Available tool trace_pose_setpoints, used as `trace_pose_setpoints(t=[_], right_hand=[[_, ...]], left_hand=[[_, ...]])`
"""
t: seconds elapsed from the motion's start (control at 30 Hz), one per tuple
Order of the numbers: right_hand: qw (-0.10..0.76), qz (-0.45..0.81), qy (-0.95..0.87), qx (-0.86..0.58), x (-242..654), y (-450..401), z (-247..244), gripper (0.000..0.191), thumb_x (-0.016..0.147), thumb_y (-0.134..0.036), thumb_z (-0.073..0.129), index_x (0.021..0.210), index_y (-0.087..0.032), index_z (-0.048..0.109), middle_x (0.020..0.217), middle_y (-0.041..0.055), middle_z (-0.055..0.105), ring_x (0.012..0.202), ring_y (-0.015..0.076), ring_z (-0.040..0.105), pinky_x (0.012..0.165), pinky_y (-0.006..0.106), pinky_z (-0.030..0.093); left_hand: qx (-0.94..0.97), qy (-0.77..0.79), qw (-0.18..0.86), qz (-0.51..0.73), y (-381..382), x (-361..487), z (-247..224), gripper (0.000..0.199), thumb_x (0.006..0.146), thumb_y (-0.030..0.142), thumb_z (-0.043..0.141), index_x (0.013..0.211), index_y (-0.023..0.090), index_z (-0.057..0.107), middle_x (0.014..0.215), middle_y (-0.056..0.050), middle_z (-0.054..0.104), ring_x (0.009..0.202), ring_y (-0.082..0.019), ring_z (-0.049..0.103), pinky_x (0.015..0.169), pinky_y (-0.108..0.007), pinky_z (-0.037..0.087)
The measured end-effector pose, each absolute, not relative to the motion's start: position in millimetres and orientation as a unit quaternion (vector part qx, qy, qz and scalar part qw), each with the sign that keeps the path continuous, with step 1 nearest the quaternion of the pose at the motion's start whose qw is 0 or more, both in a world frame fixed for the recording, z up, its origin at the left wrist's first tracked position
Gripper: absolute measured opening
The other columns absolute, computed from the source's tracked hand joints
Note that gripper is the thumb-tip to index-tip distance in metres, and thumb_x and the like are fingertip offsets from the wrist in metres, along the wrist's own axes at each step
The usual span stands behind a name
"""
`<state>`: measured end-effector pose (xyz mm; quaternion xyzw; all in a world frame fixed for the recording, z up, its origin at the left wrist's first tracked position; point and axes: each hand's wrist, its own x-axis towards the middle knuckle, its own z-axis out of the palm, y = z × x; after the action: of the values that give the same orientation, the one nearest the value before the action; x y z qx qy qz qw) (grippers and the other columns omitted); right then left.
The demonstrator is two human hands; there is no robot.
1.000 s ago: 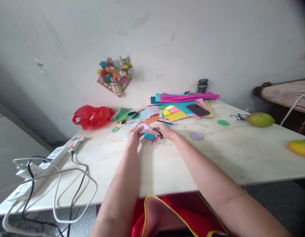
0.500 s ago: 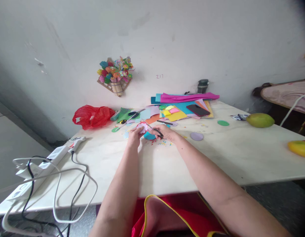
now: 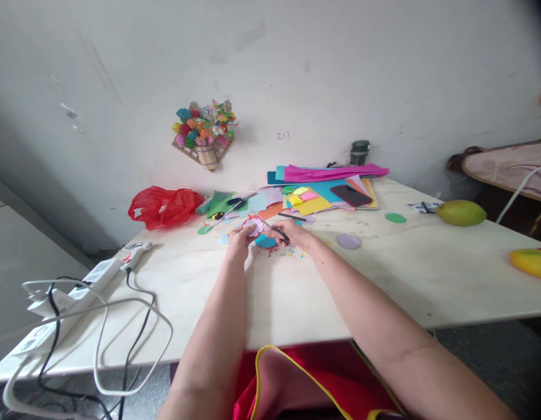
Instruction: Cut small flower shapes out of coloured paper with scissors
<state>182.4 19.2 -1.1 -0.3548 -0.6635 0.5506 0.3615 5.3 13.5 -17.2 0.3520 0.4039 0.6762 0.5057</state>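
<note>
Left to right across the marble-patterned table (image 3: 165, 315). One white power strip (image 3: 89, 286) is running along the left edge; one red plastic bag (image 3: 165, 207) is slumping near the far left corner. Towards the far edge, one small green disc (image 3: 203, 230) and one loose pair of scissors (image 3: 239, 203) are lying beside the coloured papers (image 3: 257, 202), which are overlapping too much to be counted. The left hand (image 3: 239, 240), its thumb and fingers closing in a pinch, is holding the single layered scalloped paper piece (image 3: 254, 227) above the table, forward of mid-surface; the piece is looking nearly round, with no evident long axis. One blue disc (image 3: 266, 241) is lying below, between the hands. The held scissors (image 3: 279, 234) are slanting, handles nearer the body and to the right, tips pointing far and left, beside the paper; the gap between the blades cannot be told. The right hand (image 3: 294, 234) is curling its fingers around the handles. The paper is lying leftward of the right fingers and directly in the left, the nearer hand. Further right are lying one pen (image 3: 293, 217), one dark phone (image 3: 351, 195), one lilac disc (image 3: 349, 241), one larger green disc (image 3: 396, 217), one green mango (image 3: 462, 212) and, by the right edge, one yellow fruit (image 3: 531, 262)
</note>
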Motion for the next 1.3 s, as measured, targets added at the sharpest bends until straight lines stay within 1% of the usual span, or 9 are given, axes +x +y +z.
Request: trace_pose_setpoints(t=[0.13, 0.43, 0.57, 0.8, 1.0, 1.13, 1.3], right_hand=[[0.360, 0.550, -0.662, -0.361, 181.6, 16.2, 2.0, 0.029, 0.072, -0.036, 0.078, 0.068, -0.015, 0.058, 0.046, -0.0064, 0.050, 0.038, 0.0044, 0.039, 0.038, 0.019, 0.027], [0.354, 0.544, -0.666, -0.369, 181.5, 11.5, 8.6, 0.031, 0.072, -0.034, 0.078, 0.063, -0.016, 0.056, 0.045, -0.0063, 0.049, 0.037, 0.0049, 0.039, 0.038, 0.019, 0.028], [0.344, 0.546, -0.673, -0.361, 182.7, 12.9, 6.7, 0.033, 0.072, -0.036, 0.078, 0.062, -0.016, 0.054, 0.046, -0.0056, 0.051, 0.038, 0.0050, 0.041, 0.039, 0.019, 0.028], [0.341, 0.552, -0.670, -0.361, 183.0, 13.0, 5.0, 0.030, 0.071, -0.037, 0.079, 0.068, -0.015, 0.059, 0.046, -0.0055, 0.052, 0.038, 0.0051, 0.041, 0.038, 0.018, 0.029], [0.338, 0.567, -0.659, -0.361, 182.7, 10.9, 7.2, 0.030, 0.072, -0.037, 0.079, 0.070, -0.014, 0.060, 0.046, -0.0058, 0.051, 0.038, 0.0049, 0.041, 0.037, 0.017, 0.029], [0.333, 0.574, -0.656, -0.359, 184.3, 9.5, 8.1, 0.032, 0.073, -0.039, 0.079, 0.070, -0.015, 0.059, 0.048, -0.0054, 0.053, 0.038, 0.0043, 0.041, 0.037, 0.016, 0.031], [0.317, 0.569, -0.669, -0.358, 186.4, 10.1, 7.9, 0.036, 0.076, -0.043, 0.079, 0.070, -0.015, 0.057, 0.049, -0.0044, 0.054, 0.037, 0.0042, 0.042, 0.034, 0.016, 0.028]], left_hand=[[0.352, 0.411, 0.502, 0.675, 13.0, 4.8, -16.1, 0.029, 0.048, 0.025, 0.085, 0.070, 0.013, 0.070, 0.066, -0.004, 0.070, 0.063, -0.017, 0.065, 0.065, -0.030, 0.054], [0.352, 0.410, 0.493, 0.681, 12.5, 4.1, -14.8, 0.025, 0.052, 0.023, 0.083, 0.070, 0.014, 0.069, 0.067, -0.005, 0.070, 0.067, -0.018, 0.068, 0.065, -0.030, 0.055], [0.345, 0.405, 0.496, 0.686, 12.1, 4.2, -13.6, 0.022, 0.053, 0.021, 0.082, 0.069, 0.013, 0.069, 0.066, -0.005, 0.070, 0.063, -0.018, 0.068, 0.069, -0.031, 0.057], [0.323, 0.412, 0.488, 0.699, 14.0, 3.9, -13.5, 0.015, 0.057, 0.017, 0.079, 0.066, 0.013, 0.068, 0.065, -0.006, 0.070, 0.062, -0.017, 0.068, 0.069, -0.030, 0.058], [0.333, 0.422, 0.482, 0.692, 13.8, 3.5, -13.6, 0.017, 0.058, 0.018, 0.079, 0.070, 0.013, 0.068, 0.068, -0.007, 0.071, 0.065, -0.019, 0.070, 0.071, -0.033, 0.059], [0.336, 0.417, 0.486, 0.690, 12.1, 3.6, -12.4, 0.016, 0.058, 0.018, 0.079, 0.069, 0.012, 0.068, 0.068, -0.007, 0.071, 0.064, -0.018, 0.070, 0.070, -0.031, 0.059], [0.340, 0.414, 0.494, 0.684, 10.4, 4.3, -10.8, 0.016, 0.057, 0.017, 0.079, 0.068, 0.012, 0.068, 0.067, -0.006, 0.069, 0.065, -0.019, 0.070, 0.071, -0.032, 0.059]])
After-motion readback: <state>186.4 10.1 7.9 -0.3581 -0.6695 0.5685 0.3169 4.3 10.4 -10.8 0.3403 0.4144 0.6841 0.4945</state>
